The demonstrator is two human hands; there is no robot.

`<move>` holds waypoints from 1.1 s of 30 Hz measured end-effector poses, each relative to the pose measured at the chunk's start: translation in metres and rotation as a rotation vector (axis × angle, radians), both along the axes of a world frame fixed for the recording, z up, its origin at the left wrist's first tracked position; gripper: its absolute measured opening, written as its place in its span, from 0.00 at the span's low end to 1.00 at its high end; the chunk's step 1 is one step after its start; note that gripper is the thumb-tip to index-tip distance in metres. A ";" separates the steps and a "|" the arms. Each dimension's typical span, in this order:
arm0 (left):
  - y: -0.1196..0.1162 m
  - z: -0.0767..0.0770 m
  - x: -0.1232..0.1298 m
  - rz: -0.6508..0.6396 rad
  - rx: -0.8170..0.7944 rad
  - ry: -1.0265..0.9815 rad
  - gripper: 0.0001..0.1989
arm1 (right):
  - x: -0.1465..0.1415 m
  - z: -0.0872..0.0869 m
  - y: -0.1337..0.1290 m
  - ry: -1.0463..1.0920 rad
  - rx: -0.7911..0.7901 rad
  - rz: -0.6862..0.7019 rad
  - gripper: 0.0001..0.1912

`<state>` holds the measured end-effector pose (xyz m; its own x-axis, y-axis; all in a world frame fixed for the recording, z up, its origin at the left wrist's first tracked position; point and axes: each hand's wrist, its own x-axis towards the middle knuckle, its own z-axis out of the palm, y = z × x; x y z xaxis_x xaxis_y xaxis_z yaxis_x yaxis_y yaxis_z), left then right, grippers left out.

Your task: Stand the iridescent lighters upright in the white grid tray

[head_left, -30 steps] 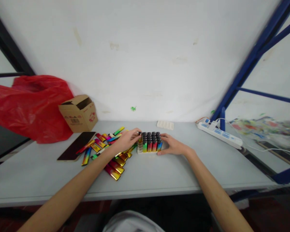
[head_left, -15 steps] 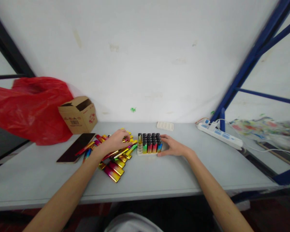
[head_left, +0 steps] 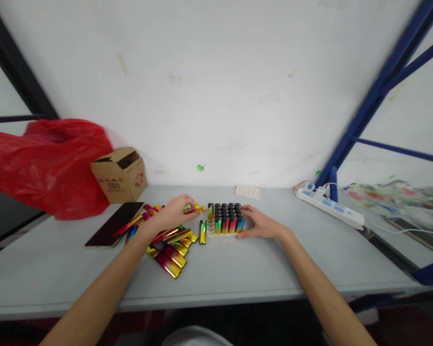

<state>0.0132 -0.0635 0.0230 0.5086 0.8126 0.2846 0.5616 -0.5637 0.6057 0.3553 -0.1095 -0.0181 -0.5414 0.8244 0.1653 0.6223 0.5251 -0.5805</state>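
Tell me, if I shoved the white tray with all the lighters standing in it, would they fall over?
The white tray would probably slide stiffly, as its straight edge looks rigid. The upright lighters might stay standing, since they're packed closely in rows. The left column could wobble more, because its front slots are empty.

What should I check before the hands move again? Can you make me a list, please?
1. Right hand beside the filled tray, at its right end: ok.
2. Lighters in the tray upright: ok.
3. Free slots: ok, at the front of the left column.
4. Space just left of that tray clear: not ok, a green and gold lighter lies there.
5. Dark flat device clear of lighters: not ok, some overlap its right edge.
6. Left hand gripping well: cannot tell, its fingers are too small to judge.
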 end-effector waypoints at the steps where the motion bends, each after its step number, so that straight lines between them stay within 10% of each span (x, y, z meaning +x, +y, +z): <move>1: 0.000 0.004 -0.003 0.021 -0.082 -0.118 0.13 | 0.000 0.000 0.000 0.002 0.001 0.002 0.47; 10: -0.019 0.025 0.003 -0.109 -0.880 -1.104 0.10 | -0.001 0.000 0.000 0.000 -0.009 0.002 0.48; 33: -0.014 0.014 0.008 0.113 -0.813 -1.135 0.08 | -0.004 0.005 -0.003 0.029 -0.056 -0.018 0.49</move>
<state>0.0211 -0.0775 0.0370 0.2431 0.9673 -0.0729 -0.4302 0.1749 0.8856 0.3514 -0.1124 -0.0134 -0.5225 0.8420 0.1342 0.6138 0.4807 -0.6262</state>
